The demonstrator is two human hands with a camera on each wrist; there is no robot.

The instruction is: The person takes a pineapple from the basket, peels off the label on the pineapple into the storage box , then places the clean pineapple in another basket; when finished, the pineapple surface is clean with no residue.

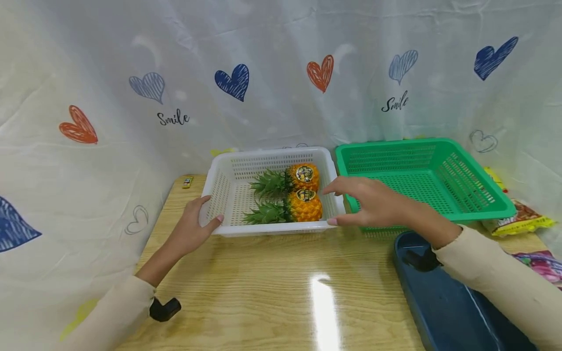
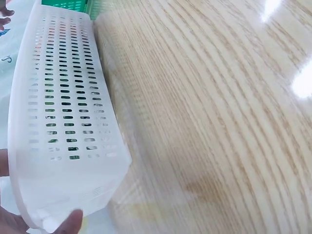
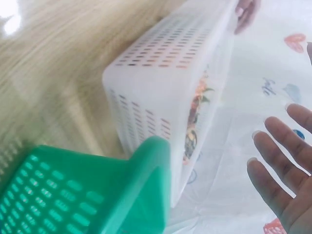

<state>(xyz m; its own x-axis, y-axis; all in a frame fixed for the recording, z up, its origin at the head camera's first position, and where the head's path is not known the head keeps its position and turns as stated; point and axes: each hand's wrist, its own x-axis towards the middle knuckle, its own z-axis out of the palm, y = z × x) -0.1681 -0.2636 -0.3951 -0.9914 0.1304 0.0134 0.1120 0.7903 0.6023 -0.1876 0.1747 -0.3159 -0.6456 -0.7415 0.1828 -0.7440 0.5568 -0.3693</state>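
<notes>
A white plastic basket with slotted walls holds two small orange pineapples, the back pineapple and the front pineapple, on their sides with green crowns pointing left. My left hand grips the basket's front left corner; in the left wrist view the thumb lies against the outer wall. Over the basket's right end hovers my right hand, thumb and fingers spread apart. In the right wrist view its fingers are extended and hold nothing.
A green slotted basket stands right beside the white one. A dark blue tray lies at the front right under my right forearm. Snack packets lie at the far right, and a small yellow packet lies behind my left hand.
</notes>
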